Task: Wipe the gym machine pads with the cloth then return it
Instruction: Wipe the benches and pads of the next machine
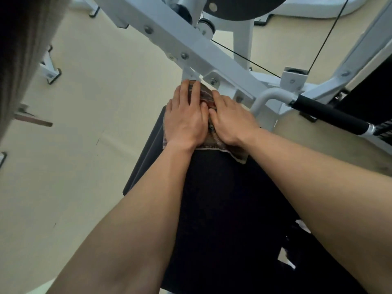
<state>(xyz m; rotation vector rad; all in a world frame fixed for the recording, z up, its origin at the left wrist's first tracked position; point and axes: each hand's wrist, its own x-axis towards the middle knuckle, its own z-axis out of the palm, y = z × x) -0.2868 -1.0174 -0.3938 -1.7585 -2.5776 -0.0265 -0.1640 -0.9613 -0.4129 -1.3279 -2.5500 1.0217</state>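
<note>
A black gym machine pad (222,198) with a matt, finely grained upholstered surface. At its far end lies a woven cloth (206,98) in dull brown and reddish stripes, with a rough, frayed pale edge nearest the viewer. Bare left hand (186,119) and bare right hand (232,122) press flat on the cloth. Beyond the pad's far edge, a machine frame (191,45) of smooth metal painted pale grey-white, slightly glossy, with shiny steel bolts. To the right, a handle grip (328,116) of matt black foam or rubber. A thin dark cable (244,58). The floor (84,124) is smooth, pale yellow, low sheen.
</note>
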